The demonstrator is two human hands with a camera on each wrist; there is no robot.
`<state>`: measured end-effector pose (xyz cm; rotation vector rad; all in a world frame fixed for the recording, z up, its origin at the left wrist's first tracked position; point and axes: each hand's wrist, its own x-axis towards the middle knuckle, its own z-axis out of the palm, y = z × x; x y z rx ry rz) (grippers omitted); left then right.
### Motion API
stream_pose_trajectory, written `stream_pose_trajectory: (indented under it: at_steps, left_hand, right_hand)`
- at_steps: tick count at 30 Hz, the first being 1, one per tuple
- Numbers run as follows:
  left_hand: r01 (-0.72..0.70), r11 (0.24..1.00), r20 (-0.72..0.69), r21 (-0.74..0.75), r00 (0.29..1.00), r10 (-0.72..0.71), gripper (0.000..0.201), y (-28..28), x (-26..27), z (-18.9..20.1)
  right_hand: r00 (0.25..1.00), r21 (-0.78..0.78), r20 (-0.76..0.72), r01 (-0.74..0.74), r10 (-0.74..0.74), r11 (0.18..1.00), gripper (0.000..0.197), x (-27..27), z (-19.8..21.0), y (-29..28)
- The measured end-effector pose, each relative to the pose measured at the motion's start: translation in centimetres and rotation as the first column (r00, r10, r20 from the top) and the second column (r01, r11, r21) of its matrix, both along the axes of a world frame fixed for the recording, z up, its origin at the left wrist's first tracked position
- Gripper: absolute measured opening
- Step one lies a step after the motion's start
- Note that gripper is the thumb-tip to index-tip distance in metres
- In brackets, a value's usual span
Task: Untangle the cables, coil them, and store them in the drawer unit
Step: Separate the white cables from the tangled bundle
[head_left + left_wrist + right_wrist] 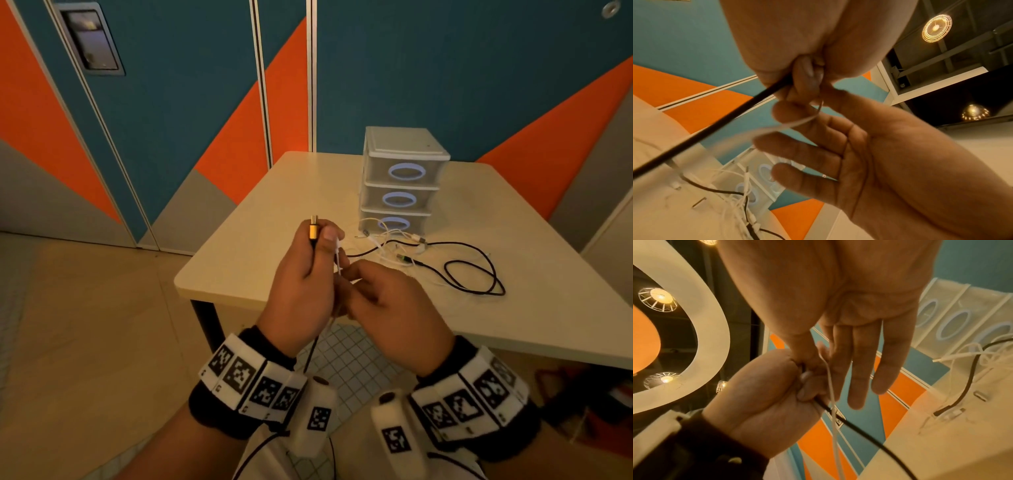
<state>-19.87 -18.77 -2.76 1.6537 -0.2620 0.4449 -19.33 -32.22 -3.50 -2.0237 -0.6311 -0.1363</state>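
Nearest, the left hand (303, 291) is curled round a black cable (472, 274) just below its gold plug (313, 231). Touching it, the right hand (394, 308) has thumb and forefinger pinching a thin white cable (338, 260), its other fingers (857, 369) straight. Beyond, the tangle (397, 245) lies on the table (260, 240) before the closed drawer unit (400, 178). Untangling is under way; next, I judge, the white strand must be drawn free of the black.

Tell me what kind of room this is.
Probably an indoor office or activity room: a cream table with a small drawer unit, teal-and-orange wall panels, tiled floor and decorative ceiling lamps.
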Motion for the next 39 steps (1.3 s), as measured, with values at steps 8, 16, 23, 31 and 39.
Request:
stream_pose_trajectory:
  at_steps: [8,16,23,31,39]
  left_hand:
    - [0.014,1.0,-0.078,0.019,0.997,-0.012,0.038,0.6,-0.1,-0.3]
    - [0.014,0.996,0.018,0.086,1.0,-0.016,0.037,0.0,0.1,0.6]
    - [0.02,0.966,-0.067,-0.258,0.997,-0.038,0.027,0.2,2.0,3.1]
    - [0.05,0.878,-0.107,-0.476,0.988,-0.115,0.03,4.0,2.6,5.5]
    - [0.019,0.851,-0.095,-0.525,0.992,-0.081,0.037,8.1,2.0,6.8]
  right_hand:
    - [1.0,0.232,0.022,0.008,-0.013,0.973,0.012,-0.3,-0.3,0.0]
    - [0.996,0.199,-0.076,-0.028,0.043,0.98,0.024,0.6,-1.0,0.3]
    - [0.934,0.399,-0.26,-0.126,0.244,0.908,0.028,2.6,0.5,1.7]
    - [0.959,0.027,-0.127,-0.25,0.252,0.968,0.033,1.2,-2.5,-1.8]
    - [0.895,-0.061,-0.371,-0.292,0.25,0.954,0.035,-1.1,-7.8,-5.5]
